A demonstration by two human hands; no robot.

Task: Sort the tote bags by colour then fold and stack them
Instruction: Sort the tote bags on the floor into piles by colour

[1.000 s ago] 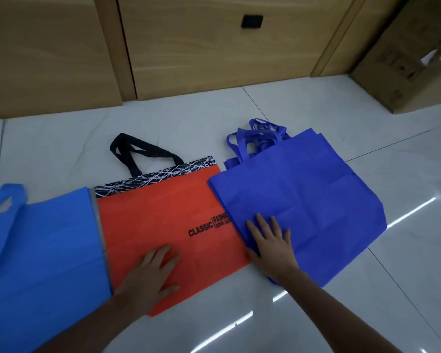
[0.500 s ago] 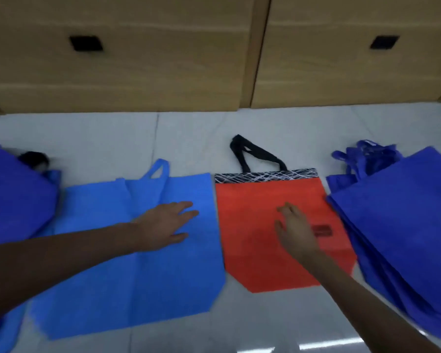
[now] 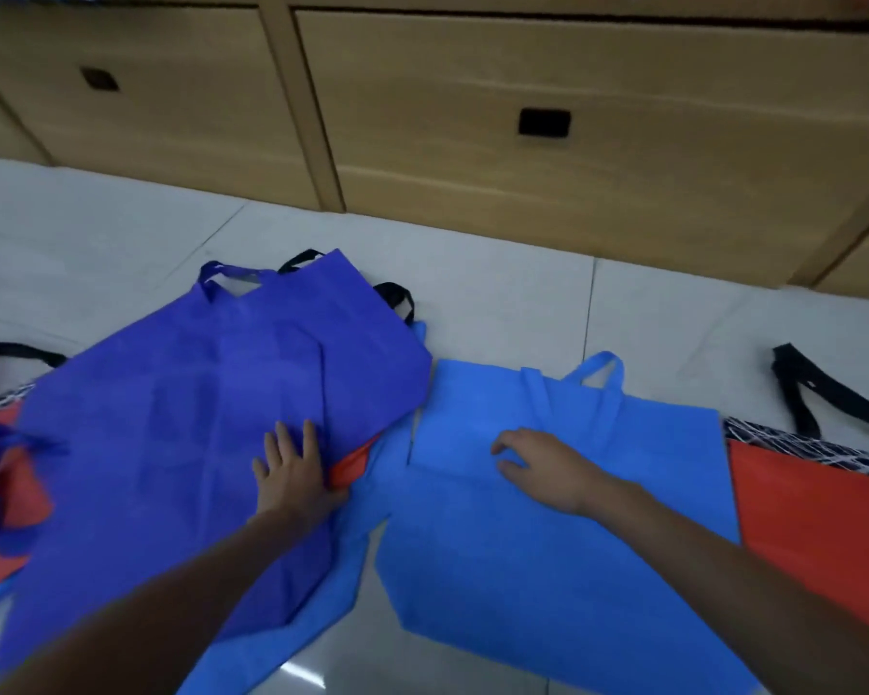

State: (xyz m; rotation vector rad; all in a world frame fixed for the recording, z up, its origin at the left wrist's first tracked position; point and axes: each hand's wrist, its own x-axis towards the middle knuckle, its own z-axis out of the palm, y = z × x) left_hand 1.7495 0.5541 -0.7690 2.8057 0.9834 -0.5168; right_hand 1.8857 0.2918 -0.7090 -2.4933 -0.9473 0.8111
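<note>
Your left hand (image 3: 292, 476) lies flat on the dark-blue tote (image 3: 171, 443), right hand (image 3: 548, 469) loose on the light-blue tote (image 3: 548, 569) (neither grips), probably steadying both.

- I see my left hand (image 3: 292, 476) bare, its back and fingers in plain view;
- behind that wrist the left forearm (image 3: 161, 609) is bare to the frame's edge;
- my right hand (image 3: 553, 469) is bare, knuckles showing;
- behind its wrist the right forearm (image 3: 723, 554) is bare too, widening away from the hand.
</note>
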